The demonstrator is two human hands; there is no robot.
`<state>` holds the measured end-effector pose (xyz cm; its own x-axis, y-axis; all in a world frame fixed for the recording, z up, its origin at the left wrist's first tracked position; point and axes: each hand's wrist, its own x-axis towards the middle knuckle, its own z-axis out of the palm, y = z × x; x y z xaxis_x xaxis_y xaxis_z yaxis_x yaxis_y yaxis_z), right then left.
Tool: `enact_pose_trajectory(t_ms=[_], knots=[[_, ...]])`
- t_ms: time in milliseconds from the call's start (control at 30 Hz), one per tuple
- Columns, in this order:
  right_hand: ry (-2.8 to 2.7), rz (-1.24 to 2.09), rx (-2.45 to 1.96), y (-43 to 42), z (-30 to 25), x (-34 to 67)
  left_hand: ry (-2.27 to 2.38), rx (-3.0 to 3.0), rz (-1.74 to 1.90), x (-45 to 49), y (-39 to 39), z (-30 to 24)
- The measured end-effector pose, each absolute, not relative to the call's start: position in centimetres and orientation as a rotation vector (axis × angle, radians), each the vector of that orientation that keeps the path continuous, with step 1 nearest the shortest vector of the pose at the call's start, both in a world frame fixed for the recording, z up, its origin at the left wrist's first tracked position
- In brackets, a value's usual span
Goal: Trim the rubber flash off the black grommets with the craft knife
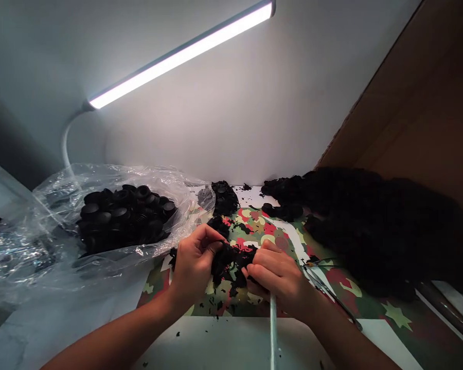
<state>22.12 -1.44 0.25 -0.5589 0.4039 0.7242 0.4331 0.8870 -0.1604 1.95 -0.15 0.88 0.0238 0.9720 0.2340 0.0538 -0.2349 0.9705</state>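
My left hand (195, 264) is closed, thumb and fingertips pinching a black rubber part (223, 257) above the patterned sheet. Close beside it, my right hand (275, 275) has its fingers curled together, with black rubber (247, 257) at the fingertips. What its grip encloses is mostly hidden. A thin white rod or cord (273, 334) runs down from beneath the right hand; whether it is held cannot be told. Torn black scraps (237, 280) lie under and between both hands.
A clear plastic bag (193, 192) at left holds many round ribbed black plugs (119, 213). A large black heap (366, 221) lies right, by a cardboard panel (420, 113). Metal scissors or tweezers (335, 300) rest right of my hand. A lit lamp (181, 56) hangs above.
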Motion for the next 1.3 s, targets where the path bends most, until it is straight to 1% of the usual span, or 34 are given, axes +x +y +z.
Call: enact_pose_trajectory(t_ms=[67,167,233,267,333,433,600,700,833,1000,1167,1300], knots=[[-2.134,0.045,-0.670,-1.4,0.8,23.0,1.091,1.333,1.412,1.7,0.0,1.0],[-1.793,0.061,-1.000,-0.8,1.6,24.7,1.065,1.182,1.603,1.0,0.4,1.5],[-1.697,0.092,-1.180,0.1,1.6,25.7,1.015,1.225,1.551,0.8,0.5,1.7],[-1.788,0.182,-1.212,0.7,1.3,26.0,0.988,1.280,1.463,0.9,0.4,1.6],[-2.029,0.344,-1.209,1.9,0.1,26.3,0.964,1.386,1.314,1.3,0.2,1.5],[-2.215,0.381,-1.190,2.8,-1.6,25.8,0.990,1.473,1.260,1.8,-0.1,1.2],[-1.980,0.260,-1.191,1.7,-1.1,24.8,1.006,1.383,1.246,2.0,0.0,0.9],[-1.921,0.272,-1.175,1.1,0.0,24.5,0.986,1.285,1.246,2.1,0.2,0.6],[-1.751,0.448,-1.233,0.5,0.5,23.6,0.984,1.274,1.240,2.3,0.2,0.4],[-1.710,0.696,-1.151,-0.7,0.5,21.5,0.976,1.232,1.199,2.2,0.1,0.3],[-1.597,0.895,-1.160,-1.5,0.6,20.3,0.802,1.024,1.142,2.3,0.4,-0.2],[-1.548,0.959,-1.168,-1.7,0.5,20.2,0.627,0.890,0.938,2.5,0.5,-0.8]])
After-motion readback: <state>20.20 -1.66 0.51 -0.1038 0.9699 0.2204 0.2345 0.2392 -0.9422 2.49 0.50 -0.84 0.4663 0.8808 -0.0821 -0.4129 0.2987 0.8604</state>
